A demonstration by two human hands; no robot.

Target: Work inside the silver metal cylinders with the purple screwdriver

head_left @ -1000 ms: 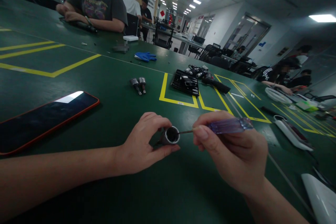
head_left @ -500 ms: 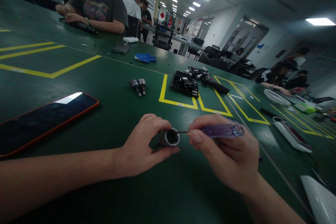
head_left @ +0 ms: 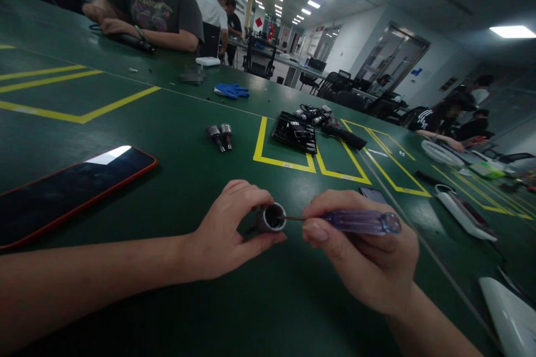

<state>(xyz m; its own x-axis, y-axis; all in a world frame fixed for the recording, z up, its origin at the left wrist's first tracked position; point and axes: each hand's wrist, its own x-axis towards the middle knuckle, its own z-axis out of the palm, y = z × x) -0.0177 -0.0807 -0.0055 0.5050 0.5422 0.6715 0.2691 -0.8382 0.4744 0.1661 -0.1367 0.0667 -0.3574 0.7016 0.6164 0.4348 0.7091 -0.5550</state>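
Note:
My left hand (head_left: 230, 228) is closed round a small silver cylindrical part (head_left: 270, 218), its dark open end turned toward me, low over the green table (head_left: 167, 139). My right hand (head_left: 368, 259) grips a screwdriver (head_left: 360, 222) with a clear purple handle. The thin shaft reaches into the open mouth of the cylinder. Both hands are near the table's front middle.
A phone in a red case (head_left: 67, 189) lies at the left. Two more silver parts (head_left: 220, 135) lie beyond, then a black tray (head_left: 295, 132) inside yellow tape lines and a blue glove (head_left: 231, 90). White housings (head_left: 464, 212) lie at the right. Other people sit at the far edges.
The screwdriver handle has dipped and swung slightly right, with its shaft staying in the cylinder's mouth. My left hand has stayed put.

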